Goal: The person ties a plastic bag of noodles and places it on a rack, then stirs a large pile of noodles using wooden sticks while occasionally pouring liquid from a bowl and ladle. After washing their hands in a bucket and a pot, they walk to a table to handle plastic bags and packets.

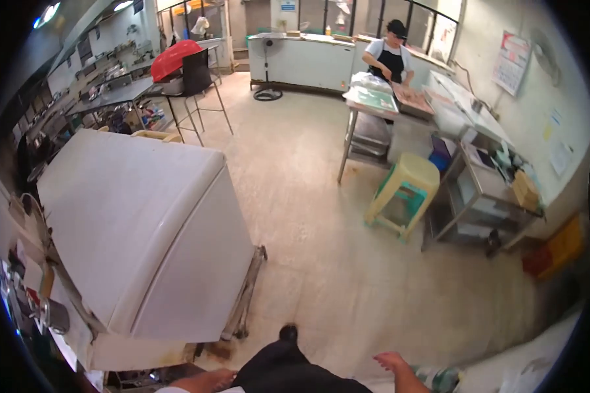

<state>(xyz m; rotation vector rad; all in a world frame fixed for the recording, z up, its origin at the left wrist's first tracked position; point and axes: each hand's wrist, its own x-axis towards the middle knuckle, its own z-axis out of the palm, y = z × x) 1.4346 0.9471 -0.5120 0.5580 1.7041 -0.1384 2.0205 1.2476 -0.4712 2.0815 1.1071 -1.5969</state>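
Note:
Low in the head view, my left hand (217, 378) hangs beside my dark apron (292, 370). Its fingers are partly visible and loosely apart, and I see nothing in them. On the other side of the apron, my right hand (389, 361) is held out with its fingers extended and holds nothing. One dark shoe (288, 333) shows on the floor ahead of me. The white chest freezer (144, 216) stands nearest my left hand, apart from it. Close to my right forearm is a greenish, transparent object (446, 378), too blurred to name.
Pale floor (301, 196) runs between the freezer and a yellow-green stool (410, 180). Right, a metal shelf unit (482, 187) stands near a yellow crate (560, 245). Beyond, a co-worker (391, 59) bends over a tray (413, 101). A tall chair (196, 82) and fan (267, 52) stand farther back.

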